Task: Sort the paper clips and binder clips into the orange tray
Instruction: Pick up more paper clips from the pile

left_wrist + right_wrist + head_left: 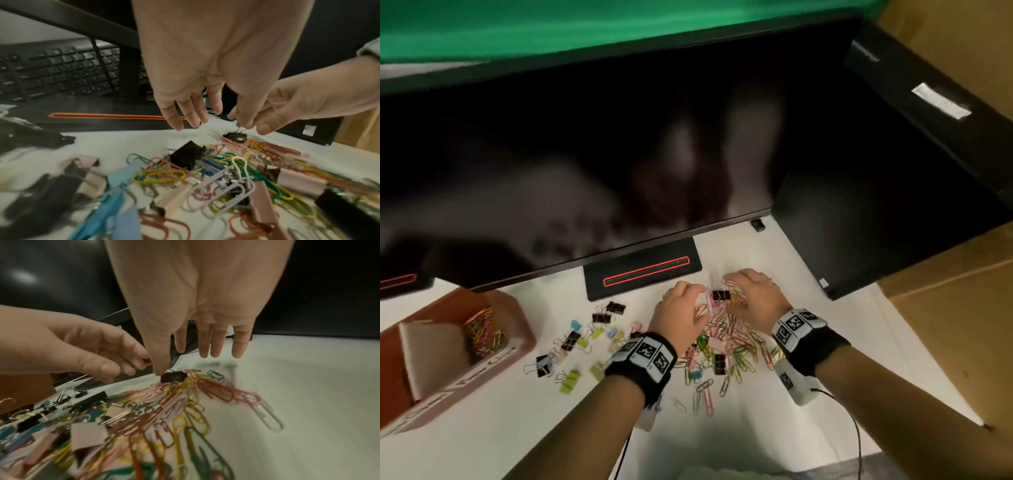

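Note:
A black binder clip (721,295) lies at the far end of a mixed pile of coloured paper clips (732,339) on the white table. My right hand (753,291) hovers over it with fingers straight; its thumb tip (160,369) touches the clip (173,377) at its wire handles. My left hand (681,308) hangs just left of the clip with loosely curved fingers and holds nothing. Several binder clips (585,335) lie scattered further left. The orange tray (524,329) stands at the left edge, with paper clips (484,329) in one compartment.
A large dark monitor (585,171) and its stand base (643,270) rise right behind the pile. A black box (876,222) stands at the right, with cardboard (962,308) beyond it. A keyboard (61,68) sits under the monitor.

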Demonstrator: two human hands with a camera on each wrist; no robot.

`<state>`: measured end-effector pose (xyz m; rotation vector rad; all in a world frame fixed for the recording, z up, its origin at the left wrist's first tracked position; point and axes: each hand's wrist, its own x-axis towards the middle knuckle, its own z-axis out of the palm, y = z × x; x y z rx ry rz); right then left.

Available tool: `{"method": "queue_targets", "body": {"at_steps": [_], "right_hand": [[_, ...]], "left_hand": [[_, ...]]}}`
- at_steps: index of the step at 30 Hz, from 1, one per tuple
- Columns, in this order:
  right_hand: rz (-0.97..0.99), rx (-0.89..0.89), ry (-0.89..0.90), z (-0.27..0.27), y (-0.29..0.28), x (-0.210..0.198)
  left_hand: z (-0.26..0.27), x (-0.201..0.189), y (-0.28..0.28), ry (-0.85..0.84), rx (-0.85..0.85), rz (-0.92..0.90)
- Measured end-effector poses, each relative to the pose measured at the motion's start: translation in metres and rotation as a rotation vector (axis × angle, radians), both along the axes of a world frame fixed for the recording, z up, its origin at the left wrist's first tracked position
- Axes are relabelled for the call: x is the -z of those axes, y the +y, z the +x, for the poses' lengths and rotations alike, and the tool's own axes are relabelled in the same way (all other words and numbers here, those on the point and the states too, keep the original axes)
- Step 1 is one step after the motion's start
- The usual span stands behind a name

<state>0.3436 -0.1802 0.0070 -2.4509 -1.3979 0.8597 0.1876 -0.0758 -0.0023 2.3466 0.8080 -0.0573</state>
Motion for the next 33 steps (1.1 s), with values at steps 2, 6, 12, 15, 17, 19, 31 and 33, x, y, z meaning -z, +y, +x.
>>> {"method": "queue_targets", "body": {"at_steps": [2, 6, 12, 15, 17, 19, 31, 33], "right_hand": [[-0.066, 0.006, 0.043, 0.006, 0.006, 0.004], [-0.136, -0.024, 0.071, 0.012, 0.006, 0.011], [-0.071, 0.012, 0.126, 0.008, -0.003, 0.02], [-0.058, 0.037, 0.186, 0.007, -0.001, 0.02], [-0.052, 0.07, 0.224, 0.006, 0.0, 0.019], [-0.048, 0.085, 0.24, 0.005, 0.001, 0.019], [0.053, 0.085, 0.329, 0.002, 0.002, -0.001], [0.09, 0.072, 0.341, -0.003, 0.005, -0.013]], "left_hand": [[0.011, 0.008, 0.001, 0.065, 0.002, 0.0], [0.015, 0.022, 0.003, 0.143, 0.001, -0.003], [0.005, 0.027, 0.001, 0.112, -0.084, -0.106], [0.002, 0.026, 0.003, 0.084, -0.116, -0.124], [0.002, 0.026, 0.004, 0.079, -0.111, -0.124], [0.002, 0.026, 0.006, 0.074, -0.111, -0.139], [-0.023, -0.009, 0.015, -0.1, -0.324, -0.31], [-0.036, -0.025, 0.023, -0.155, -0.361, -0.333]]}}
